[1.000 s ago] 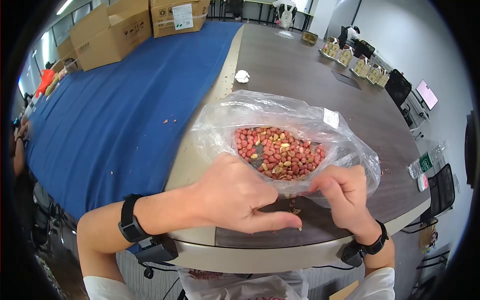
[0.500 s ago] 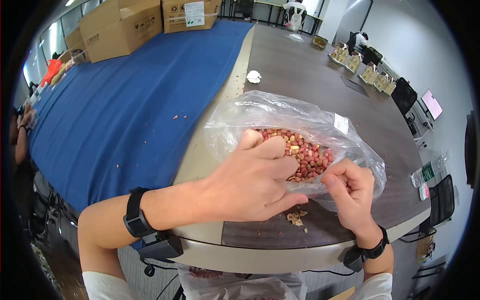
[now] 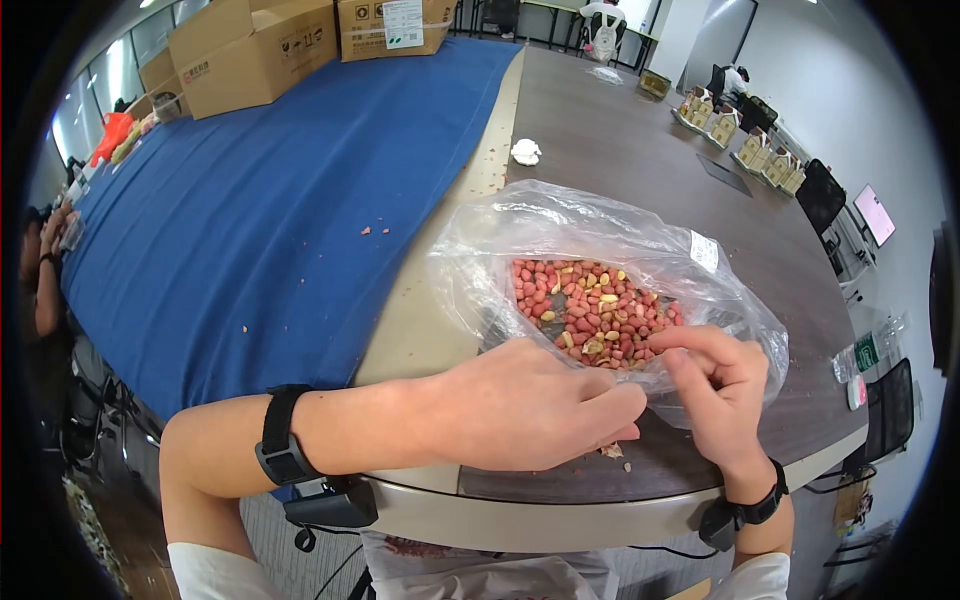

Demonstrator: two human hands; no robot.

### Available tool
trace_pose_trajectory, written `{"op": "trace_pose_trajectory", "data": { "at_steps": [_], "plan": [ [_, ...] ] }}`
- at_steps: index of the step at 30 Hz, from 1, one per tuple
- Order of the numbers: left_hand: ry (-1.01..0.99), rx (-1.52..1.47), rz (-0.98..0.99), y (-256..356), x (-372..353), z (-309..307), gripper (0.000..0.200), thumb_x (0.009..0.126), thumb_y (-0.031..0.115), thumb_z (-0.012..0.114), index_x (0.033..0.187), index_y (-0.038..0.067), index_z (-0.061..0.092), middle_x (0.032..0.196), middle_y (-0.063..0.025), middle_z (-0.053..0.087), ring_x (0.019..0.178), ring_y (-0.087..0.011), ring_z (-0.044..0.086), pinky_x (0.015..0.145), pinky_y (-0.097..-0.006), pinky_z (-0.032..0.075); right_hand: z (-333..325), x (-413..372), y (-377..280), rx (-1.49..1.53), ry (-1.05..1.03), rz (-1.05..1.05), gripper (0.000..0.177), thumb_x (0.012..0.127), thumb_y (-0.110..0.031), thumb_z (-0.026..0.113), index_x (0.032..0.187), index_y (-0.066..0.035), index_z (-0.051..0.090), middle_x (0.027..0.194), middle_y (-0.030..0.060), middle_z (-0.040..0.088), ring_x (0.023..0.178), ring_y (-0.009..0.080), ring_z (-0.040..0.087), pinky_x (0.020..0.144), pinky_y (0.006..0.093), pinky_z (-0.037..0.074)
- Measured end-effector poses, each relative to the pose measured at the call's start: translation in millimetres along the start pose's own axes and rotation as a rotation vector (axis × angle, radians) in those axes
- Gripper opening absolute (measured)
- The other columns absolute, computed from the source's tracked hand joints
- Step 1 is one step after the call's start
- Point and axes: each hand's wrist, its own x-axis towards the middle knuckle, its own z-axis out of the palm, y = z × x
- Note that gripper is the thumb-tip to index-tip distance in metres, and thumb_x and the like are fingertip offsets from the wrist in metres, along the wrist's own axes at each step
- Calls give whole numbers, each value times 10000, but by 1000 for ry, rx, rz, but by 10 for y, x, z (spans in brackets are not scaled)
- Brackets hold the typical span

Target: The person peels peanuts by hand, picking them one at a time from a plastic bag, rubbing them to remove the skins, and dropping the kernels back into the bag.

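A clear plastic bag [image 3: 610, 225] lies on the table with its mouth spread, showing many red-skinned peanuts [image 3: 610, 312] and a few pale ones inside. My left hand [image 3: 530, 405] is closed in front of the bag's near edge, thumb and fingers together above a small heap of dry skins [image 3: 611, 451]. Whatever those fingers hold is hidden. At the right of the opening, my right hand [image 3: 722, 395] pinches the near rim of the bag, its index finger reaching over the peanuts.
A blue cloth [image 3: 290, 220] covers the table's left part, with cardboard boxes [image 3: 255, 62] at its far end. A crumpled white tissue [image 3: 525, 152] lies beyond the bag. Small house models [image 3: 722, 125] and a plastic bottle [image 3: 868, 350] are to the right. Another person's hand [image 3: 55, 228] shows far left.
My left hand has drawn back from above the peanuts toward the table's near edge, its fingers closing together and uncovering more nuts. The right hand stays by the bag's rim. The view has shifted slightly.
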Motion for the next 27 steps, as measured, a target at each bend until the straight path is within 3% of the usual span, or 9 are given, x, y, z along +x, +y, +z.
{"op": "trace_pose_trajectory", "data": {
  "at_steps": [5, 8, 10, 13, 17, 20, 22, 25, 27],
  "plan": [
    [-49, 86, 12, -53, -49, 31, 237, 863, 196, 713, 753, 94, 529, 659, -24, 515, 551, -182, 597, 410, -338, 420, -47, -9, 46, 46, 41, 52, 31, 878, 2, 700, 870, 4, 730, 467, -46, 439, 438, 14, 327, 444, 229, 247],
    [-49, 89, 45, -49, -42, -17, 158, 838, 160, 695, 781, 82, 569, 725, -18, 554, 575, -172, 600, 419, -336, 435, -26, 1, 62, -65, 37, 8, 14, 841, -12, 750, 852, -5, 743, 488, -30, 519, 430, 12, 343, 435, 222, 263],
    [26, 71, 13, -36, -9, -47, 89, 810, 130, 686, 802, 90, 606, 762, -4, 551, 568, -170, 581, 429, -337, 443, -55, -33, 142, -5, -98, -33, 61, 816, -10, 773, 873, -11, 753, 510, -8, 578, 418, 12, 356, 427, 218, 275],
    [194, 32, 43, -73, 16, 63, 73, 779, 111, 681, 788, 112, 608, 727, 3, 490, 543, -163, 537, 426, -339, 428, 39, 18, 2, -78, 12, -2, 93, 804, 7, 769, 894, -14, 759, 532, 2, 607, 412, 10, 363, 427, 215, 279],
    [184, 31, 147, -135, -32, 79, 110, 712, 84, 678, 714, 118, 574, 720, -1, 471, 535, -153, 508, 417, -326, 401, 22, 6, 67, -143, 15, -109, 150, 790, 25, 761, 934, -19, 764, 556, -5, 620, 423, 8, 364, 431, 217, 281],
    [159, -15, 133, -108, -52, 2, 129, 654, 48, 659, 661, 119, 552, 748, 9, 521, 509, -161, 468, 414, -305, 382, 43, -1, 6, 132, 71, 116, 189, 765, 49, 747, 940, -19, 768, 630, 9, 662, 437, 10, 379, 438, 215, 283],
    [115, -46, 97, -99, -63, -30, 140, 608, 37, 642, 634, 118, 530, 714, 13, 505, 484, -171, 442, 403, -306, 351, 13, 46, -35, -111, 43, -68, 143, 752, 104, 687, 833, -2, 736, 592, 25, 637, 442, 21, 399, 443, 211, 284],
    [239, -92, 60, -95, -18, 41, 154, 585, 48, 648, 631, 121, 520, 636, 6, 404, 463, -181, 415, 389, -327, 316, 0, 1, 153, 42, 79, -214, 125, 747, 109, 643, 722, -12, 669, 517, 12, 563, 428, 28, 371, 443, 217, 274],
    [252, -72, 79, -124, -15, 72, 160, 577, 49, 653, 625, 121, 519, 635, 4, 402, 470, -175, 430, 386, -327, 315, -105, -28, 131, 78, 17, -143, 129, 740, 101, 637, 697, -20, 644, 497, 0, 530, 427, 28, 364, 443, 219, 273]
  ]
}}
